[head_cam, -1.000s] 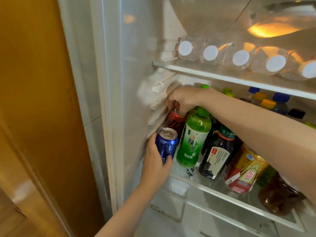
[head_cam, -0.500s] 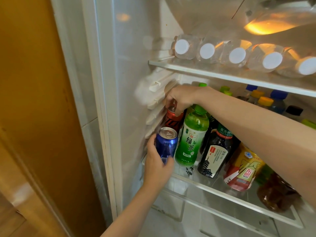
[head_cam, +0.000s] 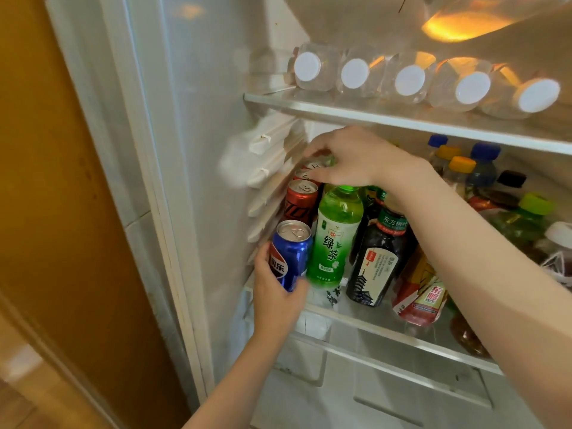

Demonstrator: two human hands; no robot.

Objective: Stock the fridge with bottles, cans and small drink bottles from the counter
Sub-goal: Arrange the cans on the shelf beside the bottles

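My left hand (head_cam: 278, 295) grips a blue cola can (head_cam: 292, 255) upright at the front left corner of the fridge's glass middle shelf (head_cam: 387, 331). Right behind it stands a red can (head_cam: 301, 202), with two more can tops (head_cam: 305, 174) in a row further back. My right hand (head_cam: 349, 159) reaches over them, its thumb and fingers curled round the top of the rearmost can. A green tea bottle (head_cam: 337, 236) stands right of the blue can.
Beside the tea stand a dark bottle (head_cam: 380, 258) and a red-and-yellow bottle (head_cam: 421, 292), with several capped bottles (head_cam: 464, 168) behind. Clear water bottles (head_cam: 356, 74) lie on the upper shelf. The fridge's left wall (head_cam: 210, 181) has rail ribs. A drawer (head_cam: 387, 391) sits below.
My right hand has let go of the front red can and moved further back onto the rearmost can. The left hand keeps the blue can at the shelf's front left.
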